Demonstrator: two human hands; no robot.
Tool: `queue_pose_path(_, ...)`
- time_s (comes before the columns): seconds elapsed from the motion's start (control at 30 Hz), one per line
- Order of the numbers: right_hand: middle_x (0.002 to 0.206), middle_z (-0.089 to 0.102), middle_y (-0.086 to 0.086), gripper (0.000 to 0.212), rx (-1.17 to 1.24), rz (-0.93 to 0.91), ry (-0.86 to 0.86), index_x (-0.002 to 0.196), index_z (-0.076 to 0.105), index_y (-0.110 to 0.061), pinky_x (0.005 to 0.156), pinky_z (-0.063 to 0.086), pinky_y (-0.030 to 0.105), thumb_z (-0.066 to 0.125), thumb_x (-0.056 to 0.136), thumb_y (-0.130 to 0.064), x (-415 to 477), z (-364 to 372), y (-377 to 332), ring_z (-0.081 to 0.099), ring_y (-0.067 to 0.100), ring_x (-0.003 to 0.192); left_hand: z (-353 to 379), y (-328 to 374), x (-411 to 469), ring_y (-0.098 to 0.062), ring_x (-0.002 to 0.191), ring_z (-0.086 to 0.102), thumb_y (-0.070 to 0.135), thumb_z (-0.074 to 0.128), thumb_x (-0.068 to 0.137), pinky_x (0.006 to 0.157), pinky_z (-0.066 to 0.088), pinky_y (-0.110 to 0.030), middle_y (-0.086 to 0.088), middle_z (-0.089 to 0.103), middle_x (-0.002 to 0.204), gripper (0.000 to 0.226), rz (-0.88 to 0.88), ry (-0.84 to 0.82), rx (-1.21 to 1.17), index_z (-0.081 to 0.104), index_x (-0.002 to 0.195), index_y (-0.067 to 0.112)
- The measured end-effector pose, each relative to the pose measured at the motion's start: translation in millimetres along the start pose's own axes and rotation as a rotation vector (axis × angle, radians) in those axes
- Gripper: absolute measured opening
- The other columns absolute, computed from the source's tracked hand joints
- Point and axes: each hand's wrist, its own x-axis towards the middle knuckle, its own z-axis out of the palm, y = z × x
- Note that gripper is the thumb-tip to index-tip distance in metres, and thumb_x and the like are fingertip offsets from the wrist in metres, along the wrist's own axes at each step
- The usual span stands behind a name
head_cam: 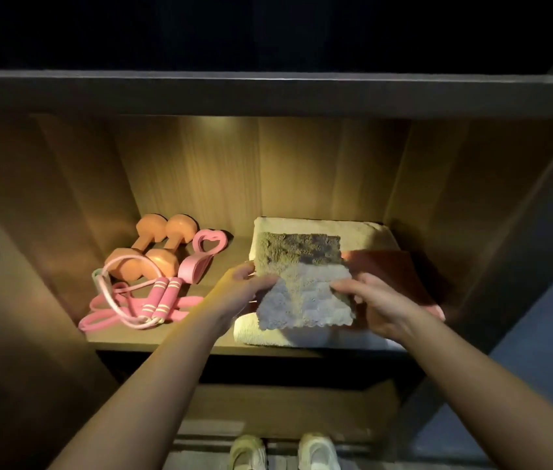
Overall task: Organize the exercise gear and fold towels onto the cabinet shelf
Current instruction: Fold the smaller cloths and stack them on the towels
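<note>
Left hand (241,286) and right hand (370,300): folded grey towel (302,283) is being gripped at both side edges | place: being held over the cream towel (319,228) on the shelf (166,337) | advice: is best being lowered flat, edges being squared to the stack.

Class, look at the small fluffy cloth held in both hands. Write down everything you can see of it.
The small cloth is a roughly square piece of fluffy fabric, pale grey-blue near the person and brownish farther in, with a scalloped front edge. The left hand grips its left edge and the right hand its right edge, holding it flat over the folded cream towel on the shelf.
</note>
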Motion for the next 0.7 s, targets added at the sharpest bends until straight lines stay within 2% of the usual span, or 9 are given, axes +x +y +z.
queue_pose_path(0.1, 0.1, 0.063, 0.012, 0.035, 0.129, -0.029, -0.088, 0.117, 0.059, -0.01, 0.072, 0.04, 0.031, 0.068, 0.083, -0.011, -36.7, 0.4, 4.4, 0.057, 0.022, 0.087, -1.3, -1.6, -52.2, -0.014, 0.077, 0.068, 0.016, 0.067, 0.089, 0.059, 0.054, -0.021, -0.01, 0.071, 0.101, 0.021, 0.11, -0.106, 0.213, 0.063, 0.108, 0.022)
queue_pose_path(0.17, 0.108, 0.064, 0.012, 0.053, 0.051, -0.058, -0.118, 0.128, 0.053, -0.016, 0.076, 0.044, 0.032, 0.071, 0.079, -0.011, -54.0, 0.1, 5.1, 0.06, 0.021, 0.09, -1.6, -0.2, -80.5, -0.024, 0.084, 0.065, 0.011, 0.063, 0.091, 0.059, 0.054, -0.02, -0.02, 0.067, 0.105, 0.022, 0.181, -0.144, 0.34, 0.063, 0.112, 0.017)
queue_pose_path(0.23, 0.129, 0.058, 0.007, 0.065, -0.228, -0.131, -0.114, 0.137, 0.044, -0.023, 0.098, 0.049, 0.039, 0.073, 0.08, -0.016, -69.5, 0.1, 4.8, 0.059, 0.019, 0.113, -1.6, 4.2, -101.4, -0.024, 0.096, 0.066, 0.009, 0.061, 0.091, 0.075, 0.057, -0.029, -0.014, 0.069, 0.108, 0.024, 0.255, -0.147, 0.472, 0.063, 0.114, 0.015)
queue_pose_path(0.27, 0.139, 0.05, 0.005, 0.075, -0.395, -0.181, -0.116, 0.142, 0.037, -0.026, 0.107, 0.043, 0.042, 0.076, 0.078, -0.023, -78.4, 1.2, 2.7, 0.051, 0.018, 0.127, -1.7, 7.8, -110.7, -0.021, 0.1, 0.066, 0.011, 0.061, 0.091, 0.081, 0.057, -0.035, -0.008, 0.069, 0.109, 0.025, 0.284, -0.147, 0.534, 0.064, 0.114, 0.017)
queue_pose_path(0.37, 0.148, 0.032, -0.009, 0.104, -0.744, -0.319, -0.168, 0.151, 0.023, -0.032, 0.115, 0.03, 0.033, 0.079, 0.065, -0.048, -100.0, 12.1, -3.9, 0.028, 0.006, 0.138, 0.2, 19.0, -132.8, -0.014, 0.097, 0.065, 0.013, 0.06, 0.091, 0.082, 0.056, -0.036, 0.0, 0.068, 0.104, 0.02, 0.378, -0.179, 0.719, 0.065, 0.109, 0.02)
queue_pose_path(0.43, 0.146, 0.037, -0.017, 0.095, -0.845, -0.4, -0.213, 0.149, 0.03, -0.033, 0.11, 0.033, 0.024, 0.081, 0.07, -0.048, -113.4, 24.2, -7.9, 0.033, -0.003, 0.134, 4.1, 24.2, -142.0, -0.012, 0.094, 0.063, 0.014, 0.062, 0.09, 0.082, 0.051, -0.032, 0.003, 0.068, 0.1, 0.017, 0.447, -0.201, 0.867, 0.066, 0.105, 0.02)
queue_pose_path(0.5, 0.129, 0.056, -0.019, 0.063, -0.889, -0.483, -0.233, 0.133, 0.051, -0.029, 0.097, 0.042, 0.013, 0.079, 0.078, -0.036, -123.2, 33.5, -10.8, 0.051, -0.009, 0.117, 9.0, 27.6, -148.8, -0.013, 0.091, 0.061, 0.018, 0.064, 0.088, 0.08, 0.048, -0.031, 0.004, 0.068, 0.097, 0.017, 0.498, -0.234, 1.013, 0.067, 0.105, 0.02)
queue_pose_path(0.6, 0.099, 0.07, -0.005, 0.019, -0.921, -0.566, -0.184, 0.101, 0.068, -0.016, 0.083, 0.051, 0.027, 0.075, 0.084, -0.022, -134.5, 41.7, -13.5, 0.064, 0.006, 0.093, 10.2, 29.7, -154.9, -0.012, 0.09, 0.06, 0.026, 0.068, 0.087, 0.079, 0.049, -0.031, 0.005, 0.068, 0.098, 0.018, 0.522, -0.244, 1.111, 0.068, 0.105, 0.022)
queue_pose_path(0.7, 0.09, 0.07, 0.005, 0.016, -0.941, -0.553, -0.139, 0.09, 0.068, -0.011, 0.079, 0.05, 0.036, 0.073, 0.085, -0.025, -141.7, 40.3, -13.3, 0.064, 0.019, 0.086, 2.3, 26.7, -158.6, -0.007, 0.082, 0.061, 0.029, 0.072, 0.085, 0.068, 0.048, -0.022, 0.009, 0.067, 0.092, 0.015, 0.45, -0.293, 1.096, 0.067, 0.098, 0.023)
